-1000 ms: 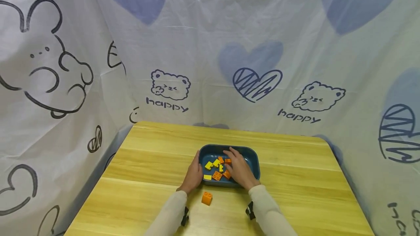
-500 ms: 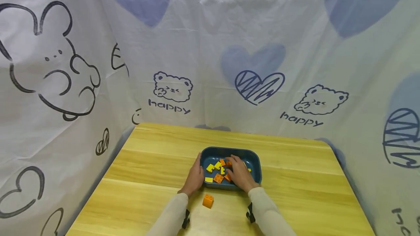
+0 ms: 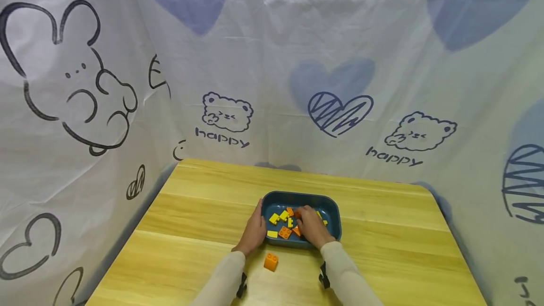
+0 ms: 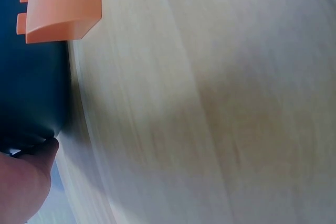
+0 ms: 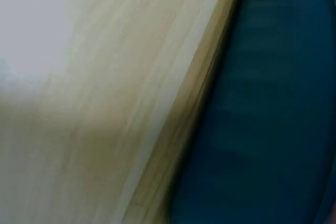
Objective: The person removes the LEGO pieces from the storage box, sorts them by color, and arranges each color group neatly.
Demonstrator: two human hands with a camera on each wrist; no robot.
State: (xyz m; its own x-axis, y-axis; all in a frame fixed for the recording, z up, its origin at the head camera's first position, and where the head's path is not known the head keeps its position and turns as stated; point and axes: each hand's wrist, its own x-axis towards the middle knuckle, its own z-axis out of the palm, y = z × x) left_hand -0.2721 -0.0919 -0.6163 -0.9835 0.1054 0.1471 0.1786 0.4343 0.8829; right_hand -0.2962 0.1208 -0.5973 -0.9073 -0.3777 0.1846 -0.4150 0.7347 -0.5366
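A dark blue tray [image 3: 305,196] holds several yellow and orange building bricks, among them a yellow brick [image 3: 274,219] and an orange four-stud brick [image 3: 285,233]. My left hand [image 3: 254,229] lies along the tray's left end, fingers extended against the outer wall. Inside the tray, my right hand [image 3: 313,226] reaches over the front wall, its bent fingers and thumb pinching an orange brick [image 3: 297,213] that they partly cover. One orange brick [image 3: 271,262] stands on the table in front of the tray; it looms large in the left wrist view. The right wrist view shows mainly the tray's outer wall [image 5: 252,129].
The wooden table [image 3: 382,240] bears the tray near its middle. White cloth [image 3: 272,60] printed with hearts and bears hangs behind the table and along both sides. A dark strap [image 3: 324,275] circles the right wrist.
My right hand's fingers have drawn in from a spread reach and closed around an orange brick in the tray. The left hand keeps its place; the head view has shifted slightly.
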